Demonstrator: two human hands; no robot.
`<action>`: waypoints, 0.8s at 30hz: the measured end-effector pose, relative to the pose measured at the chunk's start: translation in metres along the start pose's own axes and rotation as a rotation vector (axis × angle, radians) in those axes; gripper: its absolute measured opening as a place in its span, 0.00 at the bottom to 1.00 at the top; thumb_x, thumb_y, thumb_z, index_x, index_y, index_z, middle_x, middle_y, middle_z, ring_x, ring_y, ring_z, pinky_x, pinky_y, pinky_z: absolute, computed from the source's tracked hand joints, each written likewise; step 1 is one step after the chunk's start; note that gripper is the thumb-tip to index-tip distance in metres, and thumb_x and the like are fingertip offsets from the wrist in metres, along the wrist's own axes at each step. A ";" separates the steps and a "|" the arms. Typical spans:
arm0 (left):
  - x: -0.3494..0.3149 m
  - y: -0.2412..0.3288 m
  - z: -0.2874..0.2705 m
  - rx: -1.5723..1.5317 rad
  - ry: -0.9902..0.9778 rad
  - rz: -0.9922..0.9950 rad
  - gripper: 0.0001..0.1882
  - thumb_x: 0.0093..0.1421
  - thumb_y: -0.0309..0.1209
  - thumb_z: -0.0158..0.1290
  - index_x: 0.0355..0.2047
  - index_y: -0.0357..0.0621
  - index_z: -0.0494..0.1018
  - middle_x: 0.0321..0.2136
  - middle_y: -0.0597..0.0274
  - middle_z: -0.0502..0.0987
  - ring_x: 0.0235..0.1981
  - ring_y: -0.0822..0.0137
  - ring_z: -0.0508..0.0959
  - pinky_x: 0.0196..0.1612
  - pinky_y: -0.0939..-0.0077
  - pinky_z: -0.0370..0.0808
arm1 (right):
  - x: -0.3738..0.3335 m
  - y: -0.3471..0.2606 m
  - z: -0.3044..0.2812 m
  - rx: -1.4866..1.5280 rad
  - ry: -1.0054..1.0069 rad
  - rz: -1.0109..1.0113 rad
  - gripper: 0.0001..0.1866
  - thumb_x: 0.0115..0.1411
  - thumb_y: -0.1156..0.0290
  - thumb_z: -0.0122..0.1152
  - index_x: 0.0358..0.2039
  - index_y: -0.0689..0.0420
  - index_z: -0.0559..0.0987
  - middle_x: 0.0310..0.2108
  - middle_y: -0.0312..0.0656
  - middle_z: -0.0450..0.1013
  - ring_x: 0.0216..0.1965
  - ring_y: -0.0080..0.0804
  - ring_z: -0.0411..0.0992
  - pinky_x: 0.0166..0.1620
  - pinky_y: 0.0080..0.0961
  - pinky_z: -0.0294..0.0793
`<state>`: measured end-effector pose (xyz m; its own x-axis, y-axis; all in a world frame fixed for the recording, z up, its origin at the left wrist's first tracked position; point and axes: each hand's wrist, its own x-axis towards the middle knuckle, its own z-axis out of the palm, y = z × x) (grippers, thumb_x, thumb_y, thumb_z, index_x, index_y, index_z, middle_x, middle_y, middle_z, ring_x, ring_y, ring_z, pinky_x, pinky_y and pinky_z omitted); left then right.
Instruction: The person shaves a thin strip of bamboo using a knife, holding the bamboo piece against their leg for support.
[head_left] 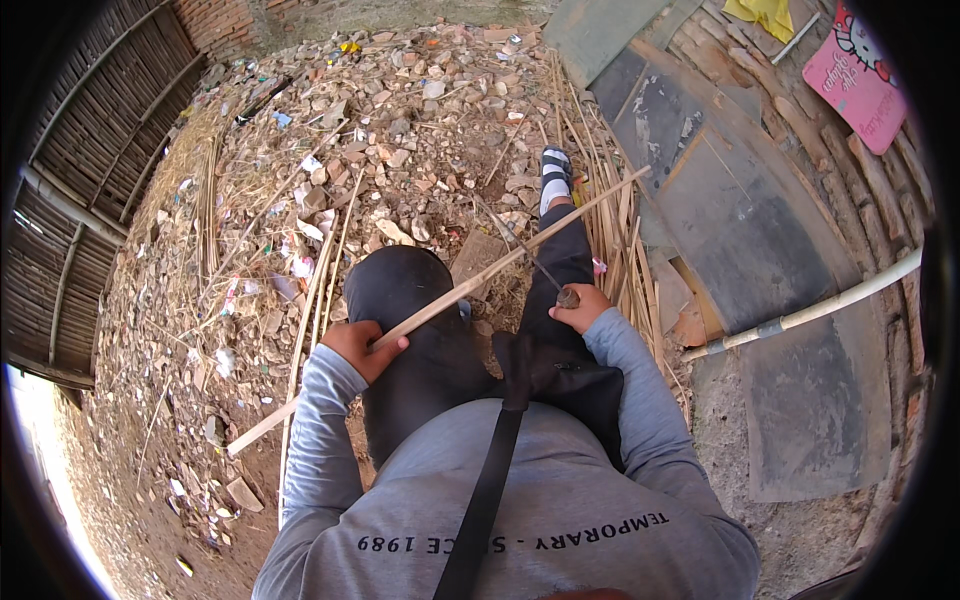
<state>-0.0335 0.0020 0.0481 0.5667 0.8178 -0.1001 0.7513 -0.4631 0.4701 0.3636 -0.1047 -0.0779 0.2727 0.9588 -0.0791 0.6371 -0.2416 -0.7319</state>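
A long pale bamboo strip [470, 284] slants across my lap from lower left to upper right. My left hand [362, 348] is closed round it above my left thigh, thumb along the strip. In my right hand [584, 308], over my right thigh, is the round dark handle of a long-bladed knife [541, 268]. Its thin dark blade points away and to the left, crossing the strip near the middle of the view. Whether the edge touches the strip I cannot tell.
Rubble and litter [400, 150] cover the ground ahead. Bundled bamboo strips [615, 235] lie beside my outstretched right leg, with more strips [325, 260] to the left. Dark boards [760, 240], a pale pole [810, 312] and a pink panel [853, 85] are at right. A slatted wall [85, 150] stands left.
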 end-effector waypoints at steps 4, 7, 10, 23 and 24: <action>0.000 -0.001 0.000 0.000 -0.006 -0.007 0.27 0.55 0.54 0.59 0.22 0.37 0.75 0.15 0.48 0.72 0.20 0.50 0.75 0.27 0.60 0.71 | -0.002 0.001 0.001 0.016 0.022 -0.006 0.18 0.48 0.62 0.72 0.32 0.63 0.78 0.24 0.40 0.76 0.29 0.30 0.74 0.37 0.28 0.73; 0.001 -0.004 0.002 0.007 0.006 -0.001 0.28 0.55 0.55 0.59 0.21 0.38 0.75 0.15 0.48 0.73 0.21 0.48 0.77 0.27 0.59 0.73 | -0.002 0.003 0.002 0.001 0.027 -0.007 0.18 0.48 0.62 0.72 0.32 0.63 0.77 0.25 0.40 0.77 0.30 0.30 0.75 0.38 0.28 0.74; 0.000 -0.003 0.002 -0.002 0.000 -0.006 0.27 0.55 0.54 0.59 0.21 0.38 0.75 0.15 0.49 0.73 0.21 0.49 0.76 0.27 0.60 0.72 | 0.000 0.007 0.002 0.022 0.006 0.008 0.17 0.48 0.63 0.72 0.31 0.62 0.77 0.26 0.39 0.77 0.30 0.29 0.75 0.38 0.27 0.74; -0.001 0.002 -0.002 -0.025 -0.011 -0.026 0.27 0.55 0.54 0.60 0.21 0.38 0.75 0.15 0.50 0.72 0.20 0.51 0.75 0.27 0.61 0.71 | -0.001 0.000 0.001 0.085 -0.055 0.035 0.14 0.49 0.64 0.71 0.28 0.60 0.77 0.23 0.38 0.74 0.27 0.28 0.72 0.36 0.28 0.71; -0.001 0.003 -0.002 -0.026 -0.011 -0.026 0.27 0.55 0.53 0.60 0.21 0.38 0.75 0.15 0.50 0.72 0.20 0.51 0.75 0.27 0.61 0.71 | -0.001 -0.001 0.001 0.092 -0.060 0.042 0.14 0.49 0.64 0.71 0.28 0.60 0.77 0.23 0.38 0.74 0.27 0.27 0.71 0.36 0.27 0.71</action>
<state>-0.0329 0.0009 0.0516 0.5506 0.8258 -0.1220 0.7571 -0.4325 0.4896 0.3617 -0.1052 -0.0780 0.2519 0.9562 -0.1494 0.5569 -0.2695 -0.7857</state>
